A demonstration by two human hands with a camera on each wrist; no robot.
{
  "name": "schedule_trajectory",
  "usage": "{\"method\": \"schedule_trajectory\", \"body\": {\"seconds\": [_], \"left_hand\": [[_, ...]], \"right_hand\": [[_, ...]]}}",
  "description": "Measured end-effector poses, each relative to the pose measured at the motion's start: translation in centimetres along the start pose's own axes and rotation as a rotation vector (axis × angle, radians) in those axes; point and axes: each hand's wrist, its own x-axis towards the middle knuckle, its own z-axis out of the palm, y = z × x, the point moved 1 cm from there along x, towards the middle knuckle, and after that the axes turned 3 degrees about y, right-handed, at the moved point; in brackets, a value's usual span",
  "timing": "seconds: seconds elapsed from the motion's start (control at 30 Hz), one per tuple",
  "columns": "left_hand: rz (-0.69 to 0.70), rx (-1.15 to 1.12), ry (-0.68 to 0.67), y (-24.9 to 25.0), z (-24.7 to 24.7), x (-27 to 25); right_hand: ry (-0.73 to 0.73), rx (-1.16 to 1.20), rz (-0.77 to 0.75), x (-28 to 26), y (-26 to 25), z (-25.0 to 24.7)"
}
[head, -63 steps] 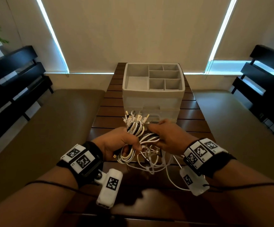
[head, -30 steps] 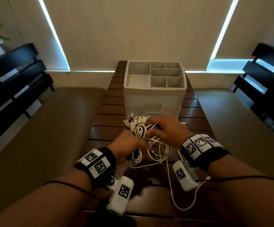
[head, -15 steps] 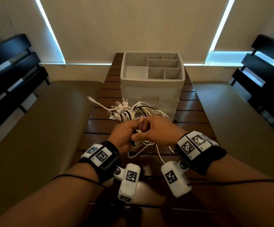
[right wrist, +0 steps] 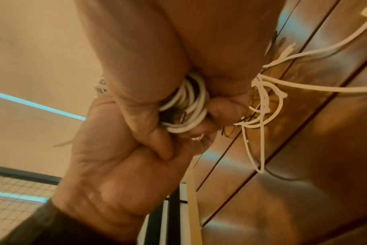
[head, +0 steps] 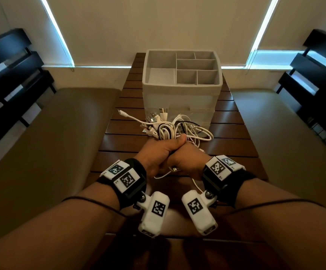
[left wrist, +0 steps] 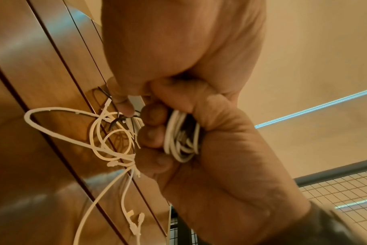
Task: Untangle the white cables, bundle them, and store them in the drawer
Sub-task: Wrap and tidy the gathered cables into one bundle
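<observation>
- Hands pressed together over the slatted bench [head: 234, 133]: the left hand [head: 156, 152] is fisted round the gathered middle of the white cables [head: 170, 129], and the right hand [head: 187, 160] is curled against it, clamping the same bundle.
- From the left wrist view, the left hand's fingers [left wrist: 151, 134] wrap a thick coil of white strands [left wrist: 182, 142], with a dark strand or tie running among them; which it is cannot be told.
- From the right wrist view, the same coil [right wrist: 186, 106] sits squeezed between the two hands, with loose loops spilling onto the wood.
- Judged step: cinching the bundle, so the task looks roughly midway, with nothing yet stored.
- To do it well, one hand should hold the coil's waist firmly while the other sweeps in the stray loops and tails, so that no loop slips out.
- Plug ends [head: 158, 117] fan out beyond the fists toward the drawer unit [head: 181, 98]; laying them the same way would make a tidier bundle.
- Risk, as I judge it: the tails [head: 166, 174] hanging near the wrists may snag on the wrist cameras.
- Counts: two hands; one drawer unit, its open top tray showing six compartments; one cable bundle.
- Single cables cannot be counted exactly; several plugs show, too crowded to number.
- Drawer fronts below the tray look shut, so one must be pulled open first.
</observation>
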Motion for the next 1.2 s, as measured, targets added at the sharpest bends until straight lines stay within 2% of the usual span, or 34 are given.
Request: {"method": "schedule_trajectory", "body": {"seconds": [0.13,0.23,0.33,0.47,0.53,0.63,0.73,0.83,0.9,0.93,1.03,1.1,1.2], "left_hand": [[0.005,0.016,-0.031,0.0,0.3,-0.1],[-0.011,0.055,-0.06,0.5,0.4,-0.3],[-0.091,0.086,-0.132,1.1,0.2,-0.6],[-0.196,-0.025,-0.28,1.7,-0.2,-0.7],[-0.211,-0.055,-0.257,1.6,-0.2,-0.5],[-0.163,-0.002,-0.144,1.0,0.0,0.1],[-0.16,0.026,-0.111,0.9,-0.5,0.7],[-0.173,0.02,-0.118,1.1,-1.1,1.1],[-0.173,0.003,-0.13,1.4,-1.4,1.3],[-0.188,-0.006,-0.134,1.6,-1.7,1.4],[-0.226,0.016,-0.168,2.5,-2.3,1.5],[-0.23,0.066,-0.19,3.3,-2.7,1.6],[-0.249,0.164,-0.176,4.0,-3.4,1.8]], "right_hand": [[-0.01,0.192,0.059,-0.3,0.5,0.5],[0.025,0.225,0.115,-0.6,0.1,0.6],[0.115,0.178,0.046,-0.6,-0.4,0.7],[0.159,0.215,-0.005,-0.3,-0.4,1.2],[0.177,0.181,-0.006,0.0,-0.2,1.5],[0.194,0.164,0.024,0.3,0.3,1.9],[0.093,0.076,0.066,0.3,0.3,1.6],[-0.13,0.011,0.07,0.1,-0.1,0.6],[-0.23,-0.164,0.014,0.0,-0.5,-0.2],[-0.229,-0.29,-0.033,0.0,-0.7,-0.7],[-0.057,-0.685,-0.24,0.0,-1.6,-2.5],[0.088,-0.729,-0.37,0.0,-2.2,-3.4],[0.29,-0.603,-0.651,0.0,-2.2,-3.8]]}}
